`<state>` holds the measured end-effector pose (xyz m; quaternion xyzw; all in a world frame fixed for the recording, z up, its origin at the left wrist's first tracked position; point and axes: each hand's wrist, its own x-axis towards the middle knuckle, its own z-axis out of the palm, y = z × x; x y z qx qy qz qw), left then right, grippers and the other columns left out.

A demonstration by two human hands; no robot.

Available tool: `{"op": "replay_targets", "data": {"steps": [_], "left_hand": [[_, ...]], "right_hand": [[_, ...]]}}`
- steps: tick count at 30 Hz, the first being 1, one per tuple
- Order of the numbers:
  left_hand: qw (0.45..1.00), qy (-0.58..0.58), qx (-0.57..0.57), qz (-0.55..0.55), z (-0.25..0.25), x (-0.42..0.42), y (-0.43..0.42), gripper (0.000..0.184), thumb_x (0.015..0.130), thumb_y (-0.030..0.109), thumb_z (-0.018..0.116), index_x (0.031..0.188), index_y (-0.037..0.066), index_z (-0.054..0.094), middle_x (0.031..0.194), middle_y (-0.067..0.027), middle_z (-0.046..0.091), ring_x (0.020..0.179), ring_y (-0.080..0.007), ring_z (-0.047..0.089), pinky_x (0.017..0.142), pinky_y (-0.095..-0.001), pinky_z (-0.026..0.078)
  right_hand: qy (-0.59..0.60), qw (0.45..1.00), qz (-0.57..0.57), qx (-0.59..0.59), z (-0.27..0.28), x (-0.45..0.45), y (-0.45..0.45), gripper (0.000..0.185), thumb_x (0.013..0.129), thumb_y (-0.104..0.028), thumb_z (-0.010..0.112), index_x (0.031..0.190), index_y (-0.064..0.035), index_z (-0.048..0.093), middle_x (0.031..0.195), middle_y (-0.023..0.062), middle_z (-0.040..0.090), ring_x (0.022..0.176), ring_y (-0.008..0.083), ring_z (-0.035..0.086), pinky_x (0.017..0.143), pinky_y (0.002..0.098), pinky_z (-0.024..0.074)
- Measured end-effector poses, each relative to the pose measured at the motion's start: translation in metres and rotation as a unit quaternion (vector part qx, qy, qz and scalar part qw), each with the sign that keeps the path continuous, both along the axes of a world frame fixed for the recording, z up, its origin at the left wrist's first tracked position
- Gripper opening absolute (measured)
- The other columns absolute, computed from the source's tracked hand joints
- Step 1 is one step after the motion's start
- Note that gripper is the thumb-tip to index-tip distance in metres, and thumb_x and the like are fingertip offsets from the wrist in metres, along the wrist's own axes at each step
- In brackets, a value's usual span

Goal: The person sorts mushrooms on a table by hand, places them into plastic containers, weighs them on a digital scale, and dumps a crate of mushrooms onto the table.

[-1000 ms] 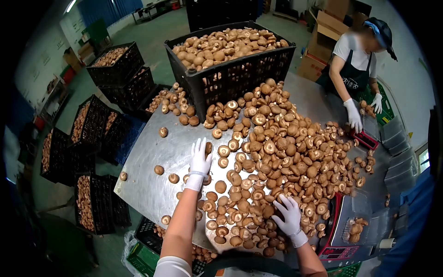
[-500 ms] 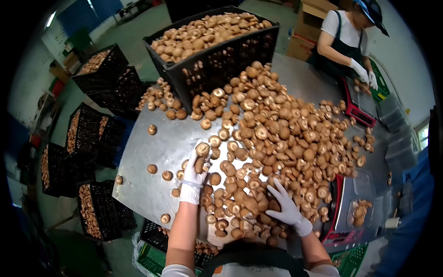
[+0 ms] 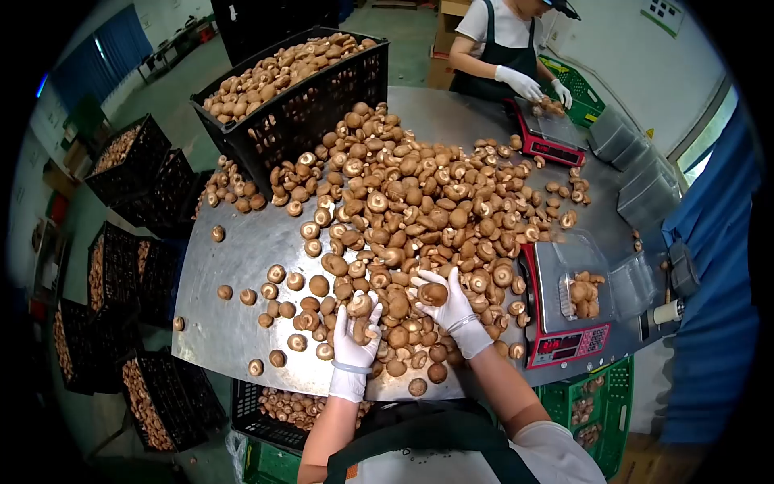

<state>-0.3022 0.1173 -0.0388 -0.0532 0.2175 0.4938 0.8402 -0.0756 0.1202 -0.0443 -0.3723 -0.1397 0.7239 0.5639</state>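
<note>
A large heap of brown mushrooms (image 3: 427,202) spreads over the metal table (image 3: 211,331). My left hand (image 3: 353,345), in a white glove, holds a couple of mushrooms (image 3: 360,306) in its cupped fingers at the heap's near left side. To its right, my gloved right hand (image 3: 453,310) has a brown mushroom (image 3: 433,294) between thumb and fingers, just above the heap. Beside the heap on the right, a red scale (image 3: 528,323) bears a clear tray with mushrooms (image 3: 584,295).
A black crate (image 3: 314,101) full of mushrooms stands at the table's back left. Across the table a co-worker (image 3: 504,48) handles mushrooms over a second red scale (image 3: 556,145). Clear boxes (image 3: 647,189) stand at the right; stacked crates (image 3: 133,173) are at left.
The view has swung right. My left hand has moved toward me, still with mushrooms in it. My right hand, open and empty half a second ago, has taken up a mushroom.
</note>
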Motion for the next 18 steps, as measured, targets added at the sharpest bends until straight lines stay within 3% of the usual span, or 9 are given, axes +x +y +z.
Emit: {"op": "replay_targets", "data": {"steps": [2,4,9,10,12,13,14,16,18], "left_hand": [[0.999,0.034,-0.027,0.009,0.007,0.011,-0.006,0.048,0.096,0.044,0.045,0.13,0.01,0.048,0.131,-0.01,0.054,0.113,-0.0226,0.054,0.069,-0.0249,0.049],[1.0,0.007,-0.019,0.006,-0.001,0.017,-0.011,0.049,0.096,0.045,0.046,0.13,0.01,0.049,0.131,-0.0099,0.054,0.115,-0.0234,0.053,0.068,-0.024,0.049],[0.999,0.029,-0.015,-0.009,-0.002,0.041,-0.026,0.051,0.095,0.047,0.046,0.127,0.007,0.052,0.13,-0.011,0.054,0.113,-0.0243,0.055,0.064,-0.0235,0.051],[0.999,0.039,-0.013,-0.017,-0.005,0.045,-0.028,0.051,0.095,0.047,0.046,0.127,0.008,0.052,0.13,-0.011,0.054,0.112,-0.0238,0.055,0.064,-0.0233,0.051],[0.998,0.049,-0.039,-0.025,-0.005,0.055,-0.035,0.049,0.095,0.047,0.046,0.127,0.009,0.051,0.123,-0.0105,0.057,0.105,-0.0218,0.057,0.073,-0.0275,0.052],[0.996,0.077,-0.049,-0.021,0.006,0.063,-0.04,0.049,0.095,0.047,0.046,0.126,0.009,0.051,0.121,-0.01,0.058,0.104,-0.0214,0.057,0.075,-0.0282,0.052],[0.993,0.105,-0.057,-0.017,0.011,0.069,-0.044,0.05,0.095,0.047,0.046,0.126,0.009,0.051,0.119,-0.0094,0.059,0.104,-0.021,0.058,0.077,-0.0289,0.052],[0.993,-0.082,0.015,-0.085,-0.001,0.064,-0.045,0.051,0.095,0.048,0.045,0.126,0.008,0.051,0.12,-0.009,0.058,0.105,-0.0219,0.058,0.073,-0.0281,0.053],[0.999,0.022,-0.017,-0.046,0.011,0.08,-0.053,0.052,0.095,0.049,0.044,0.127,0.008,0.051,0.123,-0.0098,0.057,0.106,-0.0221,0.058,0.068,-0.0262,0.054]], "right_hand": [[0.012,1.0,-0.014,0.018,0.005,-0.005,-0.006,0.061,0.096,-0.054,0.038,0.13,-0.0043,0.048,0.127,0.0114,0.054,0.111,0.026,0.056,0.086,0.0362,0.0527],[0.051,0.997,-0.028,0.044,0.003,-0.006,-0.013,0.044,0.096,-0.028,0.053,0.132,-0.0044,0.046,0.125,0.0101,0.055,0.11,0.0228,0.057,0.09,0.0373,0.052],[-0.168,0.984,0.032,0.051,0.029,-0.011,-0.038,0.041,0.091,-0.017,0.061,0.128,-0.0048,0.051,0.117,0.0042,0.058,0.105,0.0149,0.058,0.086,0.0298,0.0502],[-0.32,0.941,0.043,0.097,0.026,-0.012,-0.042,0.048,0.085,-0.024,0.069,0.126,-0.006,0.052,0.114,0.0072,0.059,0.104,0.0182,0.057,0.085,0.0303,0.0475],[-0.676,0.686,-0.047,0.265,0.036,-0.02,-0.055,0.06,0.074,-0.034,0.077,0.124,-0.0085,0.055,0.105,0.0111,0.058,0.097,0.0269,0.057,0.083,0.034,0.0472],[-0.716,0.64,-0.045,0.275,0.048,-0.023,-0.062,0.067,0.07,-0.042,0.078,0.125,-0.0106,0.055,0.098,0.0138,0.056,0.092,0.0326,0.055,0.083,0.0377,0.0453],[-0.727,0.642,0.001,0.243,0.06,-0.026,-0.07,0.066,0.071,-0.039,0.076,0.126,-0.0101,0.054,0.098,0.0143,0.054,0.093,0.0333,0.054,0.083,0.0373,0.0445],[-0.693,0.676,-0.02,0.25,0.064,-0.022,-0.077,0.056,0.083,-0.043,0.066,0.126,-0.0076,0.054,0.094,0.0111,0.057,0.088,0.026,0.056,0.082,0.0335,0.0449],[-0.538,0.807,-0.082,0.228,0.06,-0.009,-0.08,0.045,0.095,-0.04,0.051,0.123,-0.0046,0.056,0.095,0.0099,0.061,0.089,0.0241,0.059,0.084,0.0334,0.0455]]}}
